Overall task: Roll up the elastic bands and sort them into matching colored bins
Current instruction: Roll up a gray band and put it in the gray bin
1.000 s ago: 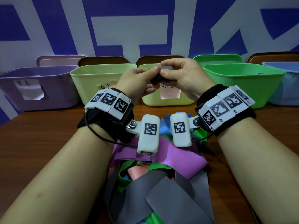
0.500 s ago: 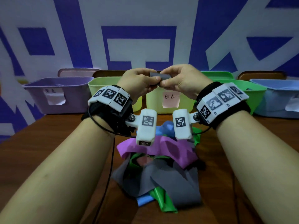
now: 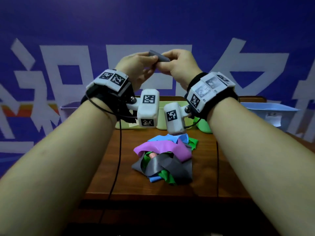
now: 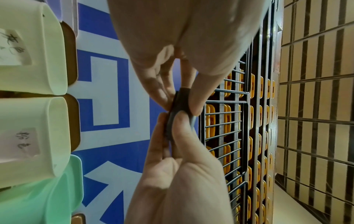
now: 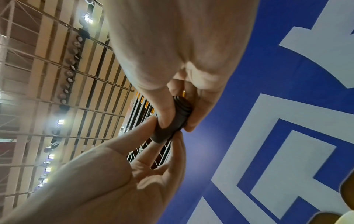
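Item: grey roll (image 3: 159, 57) (fully wound), which your left hand (image 3: 136, 68) and right hand (image 3: 179, 65) pinch at opposite ends so it cannot unwind.

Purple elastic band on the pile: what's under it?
Under the purple elastic band: a grey band, green band, blue band and a pink scrap. Anything deeper, and the wooden table beneath, is covered.

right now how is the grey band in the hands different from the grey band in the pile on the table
The held grey band is wound into a tight small roll; the grey band in the pile lies loose, in wide flat folds. The held one is up in the air, pinched by the left hand and right hand; the other rests on the table, tangled with other colours. Both look the same grey.
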A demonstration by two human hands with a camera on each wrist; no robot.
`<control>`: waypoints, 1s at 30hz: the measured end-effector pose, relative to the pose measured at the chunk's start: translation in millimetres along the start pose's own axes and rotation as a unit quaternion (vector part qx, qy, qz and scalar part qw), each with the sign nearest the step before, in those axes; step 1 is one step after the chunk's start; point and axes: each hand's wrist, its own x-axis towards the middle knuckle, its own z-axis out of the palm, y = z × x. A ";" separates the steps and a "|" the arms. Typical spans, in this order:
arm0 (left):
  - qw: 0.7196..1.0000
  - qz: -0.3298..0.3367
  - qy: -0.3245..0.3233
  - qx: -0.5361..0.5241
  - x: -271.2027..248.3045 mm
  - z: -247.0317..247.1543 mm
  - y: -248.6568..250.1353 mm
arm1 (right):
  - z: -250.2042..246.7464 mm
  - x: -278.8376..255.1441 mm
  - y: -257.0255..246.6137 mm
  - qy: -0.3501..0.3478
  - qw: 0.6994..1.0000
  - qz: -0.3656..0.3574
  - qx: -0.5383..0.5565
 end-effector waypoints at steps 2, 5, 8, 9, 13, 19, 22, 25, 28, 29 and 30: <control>1.000 -0.006 0.008 0.015 -1.2 0.2 3.6 | 1.7 1.1 1.2 0.002 1.000 0.019 0.012; 0.999 -0.004 0.020 0.037 12.3 -5.4 -8.8 | 4.7 12.9 17.0 -0.011 0.998 0.055 0.024; 0.997 -0.017 0.036 0.071 45.9 -19.8 -41.0 | 15.5 39.5 50.2 -0.029 0.994 0.105 0.018; 0.995 -0.023 0.045 0.084 60.5 -27.3 -53.6 | 21.8 51.7 64.8 -0.036 0.992 0.118 0.005; 0.988 -0.062 0.061 0.131 130.0 -64.5 -106.1 | 52.3 115.4 134.7 -0.075 0.981 0.160 -0.082; 0.974 -0.139 0.106 0.147 228.2 -117.4 -153.6 | 103.2 198.6 213.0 -0.153 0.956 0.230 -0.094; 0.963 -0.172 0.108 0.175 266.8 -129.7 -148.2 | 119.1 234.6 224.1 -0.180 0.947 0.243 -0.108; 0.956 -0.218 0.102 0.170 295.5 -140.3 -131.3 | 129.8 268.2 227.5 -0.196 0.938 0.269 -0.101; 0.942 -0.287 0.102 0.142 313.1 -157.0 -119.0 | 136.6 289.2 226.7 -0.222 0.925 0.295 -0.094; 0.937 -0.308 0.101 0.132 317.0 -163.3 -117.0 | 139.2 293.1 226.1 -0.233 0.918 0.306 -0.095; 0.932 -0.325 0.101 0.127 321.0 -170.1 -115.8 | 142.4 296.2 224.7 -0.244 0.912 0.317 -0.093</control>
